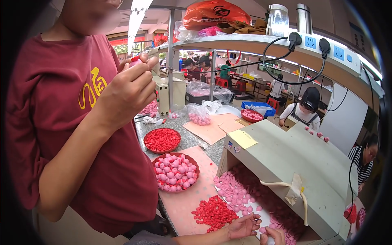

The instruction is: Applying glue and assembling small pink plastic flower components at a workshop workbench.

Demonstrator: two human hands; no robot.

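Note:
My left hand (243, 226) is at the lower edge, palm turned up, fingers loosely bent and apart, with nothing seen in it. Beside it on the right, my right hand (276, 237) is closed round a small whitish thing (270, 241), mostly hidden and cut off by the frame edge. A heap of small red pieces (214, 212) lies just left of my hands. Pink petal-like pieces (237, 190) spill from under the grey box-shaped hood (281, 159), near my fingers.
A person in a maroon shirt (94, 134) stands close on the left, holding up a pink-and-red piece (136, 61). Red bowls hold pink balls (175, 171) and red pieces (162, 140). Above runs a shelf (245, 38) with a power strip (322, 47). Several people work behind.

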